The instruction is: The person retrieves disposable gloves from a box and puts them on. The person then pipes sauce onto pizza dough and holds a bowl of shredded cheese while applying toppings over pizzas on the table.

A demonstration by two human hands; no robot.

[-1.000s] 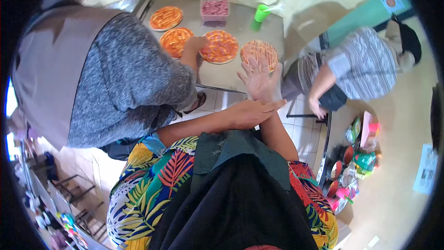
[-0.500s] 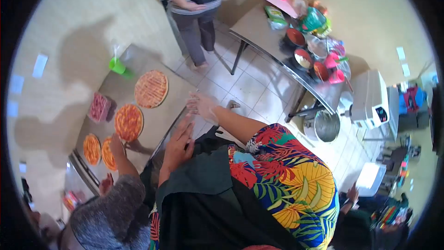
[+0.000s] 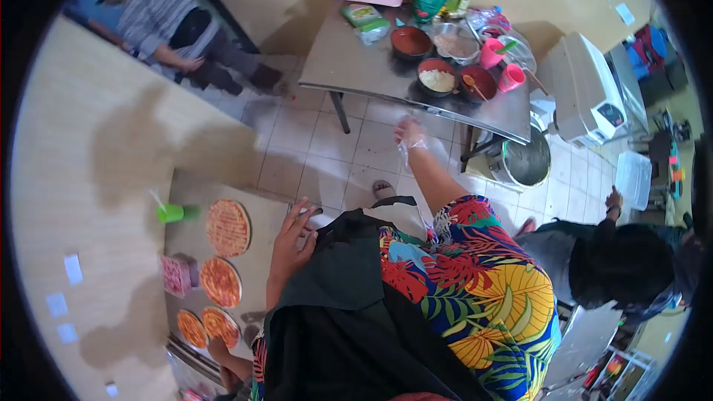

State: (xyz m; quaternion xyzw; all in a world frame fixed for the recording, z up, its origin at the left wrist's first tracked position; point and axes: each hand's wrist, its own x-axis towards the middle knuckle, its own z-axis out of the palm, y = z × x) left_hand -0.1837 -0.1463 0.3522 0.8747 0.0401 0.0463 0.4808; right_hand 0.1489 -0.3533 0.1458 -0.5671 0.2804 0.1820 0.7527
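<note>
My left hand is held in front of my dark apron, by the edge of the pizza table. Its fingers are apart and it holds nothing. My right hand reaches forward over the tiled floor, toward the side table. Clear thin plastic, like a disposable glove, shows around its wrist. The fingers are loosely bent, with nothing visible in them. On the left table lie several topped pizzas, among them a striped pizza and a red-sauced pizza.
A green cup and a tub of pink shreds stand by the pizzas. Bowls, including a bowl of white shreds, and pink cups crowd the side table. Beyond are a metal pot, a white machine and other people.
My view has turned right. My hands have moved apart: the right swings away from the pizza table toward the side table, while the left stays near my apron. The standing person appears farther left.
</note>
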